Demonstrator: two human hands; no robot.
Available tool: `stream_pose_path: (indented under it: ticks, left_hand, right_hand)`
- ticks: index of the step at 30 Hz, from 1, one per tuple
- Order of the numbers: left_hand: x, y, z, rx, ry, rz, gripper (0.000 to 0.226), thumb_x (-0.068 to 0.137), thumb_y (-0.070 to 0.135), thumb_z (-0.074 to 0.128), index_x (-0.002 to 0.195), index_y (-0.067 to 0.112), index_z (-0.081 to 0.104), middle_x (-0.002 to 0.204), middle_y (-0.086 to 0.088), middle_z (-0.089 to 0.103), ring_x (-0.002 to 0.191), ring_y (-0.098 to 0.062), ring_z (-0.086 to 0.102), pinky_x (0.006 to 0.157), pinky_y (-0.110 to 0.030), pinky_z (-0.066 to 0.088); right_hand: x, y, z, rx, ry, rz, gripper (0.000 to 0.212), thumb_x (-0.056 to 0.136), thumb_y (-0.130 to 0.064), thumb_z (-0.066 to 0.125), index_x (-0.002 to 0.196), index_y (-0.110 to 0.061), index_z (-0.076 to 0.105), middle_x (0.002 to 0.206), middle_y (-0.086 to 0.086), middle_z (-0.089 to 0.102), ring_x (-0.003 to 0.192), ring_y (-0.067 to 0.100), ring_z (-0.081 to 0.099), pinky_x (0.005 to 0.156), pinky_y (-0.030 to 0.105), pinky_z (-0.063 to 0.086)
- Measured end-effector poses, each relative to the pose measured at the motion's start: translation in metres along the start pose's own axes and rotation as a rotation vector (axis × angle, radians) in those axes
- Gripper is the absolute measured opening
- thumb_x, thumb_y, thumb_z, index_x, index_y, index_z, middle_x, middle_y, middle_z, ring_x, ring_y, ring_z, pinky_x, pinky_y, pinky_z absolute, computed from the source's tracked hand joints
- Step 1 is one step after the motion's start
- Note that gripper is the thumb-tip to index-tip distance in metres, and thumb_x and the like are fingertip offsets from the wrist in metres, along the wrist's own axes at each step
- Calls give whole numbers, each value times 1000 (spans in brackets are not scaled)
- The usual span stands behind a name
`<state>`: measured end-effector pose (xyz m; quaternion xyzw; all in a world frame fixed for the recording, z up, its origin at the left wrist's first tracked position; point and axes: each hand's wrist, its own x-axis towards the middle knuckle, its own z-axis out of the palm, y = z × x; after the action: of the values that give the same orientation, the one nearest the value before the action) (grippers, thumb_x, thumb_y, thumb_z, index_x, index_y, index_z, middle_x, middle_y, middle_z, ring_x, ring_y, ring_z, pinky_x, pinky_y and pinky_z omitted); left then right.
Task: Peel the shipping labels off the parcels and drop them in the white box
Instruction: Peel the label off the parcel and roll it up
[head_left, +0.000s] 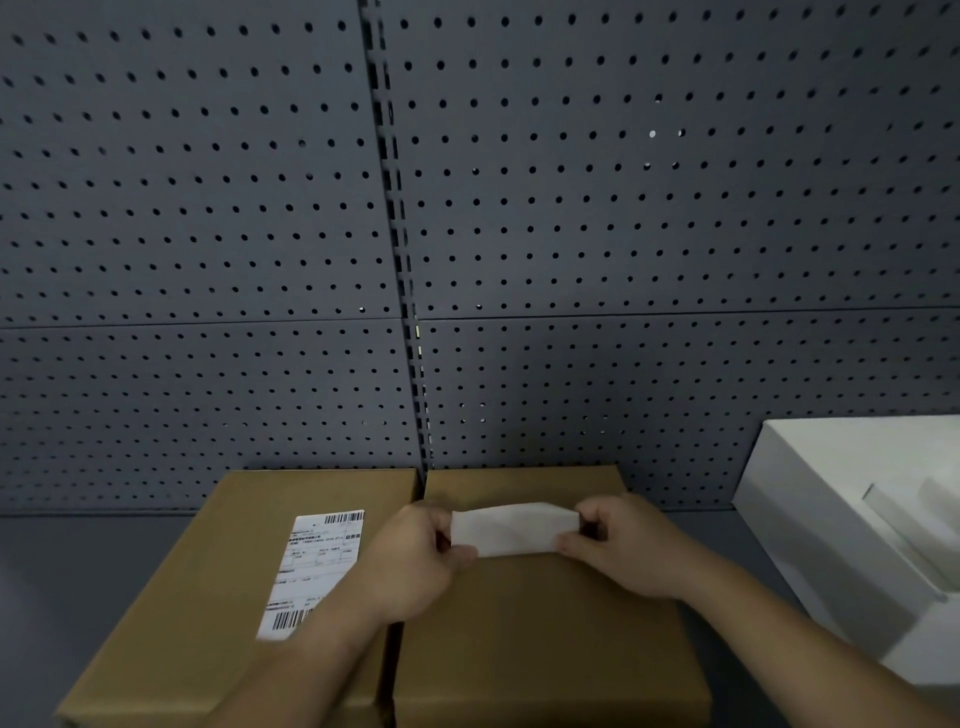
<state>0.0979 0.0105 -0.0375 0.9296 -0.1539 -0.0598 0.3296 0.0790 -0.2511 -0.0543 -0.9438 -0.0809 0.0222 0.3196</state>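
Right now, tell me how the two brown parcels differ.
The left parcel carries a printed shipping label stuck flat on its top; the right parcel shows a bare top. No hand touches the left parcel's label, while over the right parcel the left hand and right hand pinch the ends of a white label. Both are flat brown cardboard boxes, side by side.
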Motion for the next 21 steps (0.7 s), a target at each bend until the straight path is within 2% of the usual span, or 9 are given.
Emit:
stream_pose_path:
  ticks: [3, 5, 7, 8, 10, 12, 13, 18, 21]
  left_hand:
    - [0, 3, 2, 6, 17, -11, 10, 91, 25, 68, 98, 23, 76, 95, 12, 71, 85, 1, 64, 71, -16, 51]
    - [1, 4, 3, 16, 19, -21, 9, 92, 25, 67, 96, 25, 75, 95, 12, 70, 84, 1, 63, 68, -14, 48]
    - [1, 5, 3, 38, 29, -29, 11, 92, 24, 67, 83, 28, 69, 90, 11, 68, 78, 1, 61, 65, -15, 47]
    - [2, 5, 3, 47, 29, -32, 15, 92, 24, 66, 78, 28, 66, 87, 11, 67, 76, 1, 60, 64, -16, 47]
    - [3, 6, 3, 44, 17, -34, 13, 93, 23, 66, 81, 24, 69, 89, 8, 69, 79, -2, 63, 68, -20, 51]
    - [2, 7, 1, 31, 5, -35, 9, 93, 24, 65, 91, 22, 74, 97, 6, 72, 87, -7, 65, 77, -25, 53]
    - [2, 7, 1, 17, 0, -31, 9, 93, 24, 66, 94, 22, 74, 99, 8, 72, 89, -6, 65, 80, -25, 54]
    - [0, 3, -2, -62, -40, -69, 9, 85, 22, 75, 88, 29, 71, 89, 14, 68, 82, 2, 63, 68, -16, 47]
    - [1, 3, -5, -88, -60, -73, 16, 83, 19, 77, 84, 33, 72, 86, 18, 69, 80, 4, 65, 68, -12, 48]
  right_hand:
    - [-2, 2, -2, -3, -31, -10, 39, 89, -51, 64, 81, -13, 68, 77, 3, 58, 61, 2, 45, 61, 23, 40]
    - [-3, 1, -4, -2, -42, -25, 24, 90, -48, 66, 71, -34, 66, 77, -7, 57, 63, -1, 48, 62, 18, 39]
    - [-4, -4, -5, -8, -41, -45, 29, 90, -44, 69, 63, -50, 62, 74, -13, 53, 64, -5, 50, 60, 16, 36]
    - [-4, -5, -5, -6, -31, -46, 30, 90, -42, 69, 63, -52, 63, 73, -13, 53, 64, -4, 50, 60, 16, 36]
    - [-3, -3, -3, -8, -16, -24, 21, 91, -45, 67, 72, -34, 69, 76, -7, 57, 64, 4, 51, 61, 23, 41]
    - [-2, -1, -2, -27, -2, -25, 39, 91, -49, 63, 79, -13, 67, 75, 2, 59, 61, 8, 48, 60, 27, 41]
    - [-2, -1, -1, -25, 5, -17, 43, 91, -50, 63, 79, -8, 66, 71, 1, 56, 59, 6, 46, 58, 26, 39]
    - [-2, -1, 1, -1, 20, -23, 43, 94, -48, 61, 81, -7, 66, 68, -4, 53, 56, 3, 43, 55, 22, 36]
    - [-2, -1, 1, 23, 6, -16, 38, 94, -47, 61, 79, -12, 67, 67, -7, 55, 54, 1, 44, 54, 20, 36]
